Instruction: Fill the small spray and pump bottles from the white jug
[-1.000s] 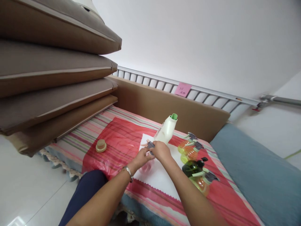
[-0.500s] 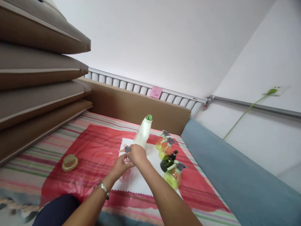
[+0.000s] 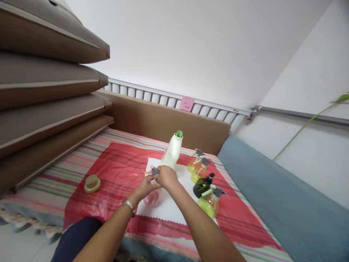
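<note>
A clear pink spray bottle (image 3: 152,198) stands upright on the white cloth in front of me. My left hand (image 3: 146,186) is closed around its neck. Above that, my right hand (image 3: 167,177) grips the grey and pink spray head (image 3: 155,171) at the bottle's top. My fingers hide the joint between head and neck. Just behind my right hand rises a large white plastic jug (image 3: 172,151) with a green spout, its cap off. To the left, a pale yellowish cap (image 3: 92,183) lies on the red plastic sheet.
On the right stand a green and orange spray bottle (image 3: 209,203), a dark green pump bottle (image 3: 202,186) and two yellow-orange spray bottles (image 3: 201,171). Stacked padded cushions (image 3: 51,80) fill the left side. A brown board (image 3: 163,120) and a radiator lie behind, a blue padded panel (image 3: 261,189) at right.
The camera view has turned slightly left, so everything sits farther right. My hands stay at the top of the pink bottle, whose body now shows more clearly below them.
</note>
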Tool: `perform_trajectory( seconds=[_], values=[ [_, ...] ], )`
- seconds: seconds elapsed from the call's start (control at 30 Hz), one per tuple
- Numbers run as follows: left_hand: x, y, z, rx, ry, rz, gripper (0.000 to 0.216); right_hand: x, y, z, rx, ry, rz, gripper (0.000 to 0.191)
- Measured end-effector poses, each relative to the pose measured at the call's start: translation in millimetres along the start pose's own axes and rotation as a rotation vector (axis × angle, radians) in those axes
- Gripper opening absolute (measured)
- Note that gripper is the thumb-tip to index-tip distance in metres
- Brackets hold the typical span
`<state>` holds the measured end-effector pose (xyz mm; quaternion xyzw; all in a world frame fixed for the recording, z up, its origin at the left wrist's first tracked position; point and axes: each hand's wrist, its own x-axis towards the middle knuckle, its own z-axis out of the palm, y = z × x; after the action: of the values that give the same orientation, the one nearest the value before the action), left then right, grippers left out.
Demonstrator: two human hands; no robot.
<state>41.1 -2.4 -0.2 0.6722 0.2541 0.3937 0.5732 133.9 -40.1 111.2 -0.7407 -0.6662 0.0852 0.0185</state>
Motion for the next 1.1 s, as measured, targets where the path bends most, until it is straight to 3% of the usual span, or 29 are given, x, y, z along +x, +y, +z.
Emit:
perform_trajectory(
  seconds=[0.2, 0.53, 0.6, 0.7, 0.77, 0.93, 1.1],
  values=[
    [1, -3, -7, -0.058, -0.085, -0.077, 0.035, 2, 2, 1, -0.018, -0.018, -0.023, 0.026],
    [3, -13, -15, -0.044, -0.161, -0.064, 0.046, 4, -2, 0, 0.0, -0.011, -0.008, 0.024],
    [-2, -19, -15, 0.014, -0.076, -0.03, 0.054, 4, -2, 3, 0.022, 0.027, -0.012, 0.024],
    [-20, -36, -22, 0.182, 0.232, 0.0, 0.063, 2, 1, 10, 0.056, 0.094, -0.016, 0.024],
    [-36, -50, -32, 0.23, 0.336, -0.018, 0.061, -1, 3, 15, 0.079, 0.136, -0.017, 0.025],
    [-67, -67, -47, 0.289, 0.387, -0.063, 0.06, -8, 7, 26, 0.144, 0.214, -0.029, 0.027],
    [-53, -61, -25, 0.365, 0.38, 0.014, 0.066, -13, 4, 26, 0.228, 0.261, -0.015, 0.026]
  ],
)
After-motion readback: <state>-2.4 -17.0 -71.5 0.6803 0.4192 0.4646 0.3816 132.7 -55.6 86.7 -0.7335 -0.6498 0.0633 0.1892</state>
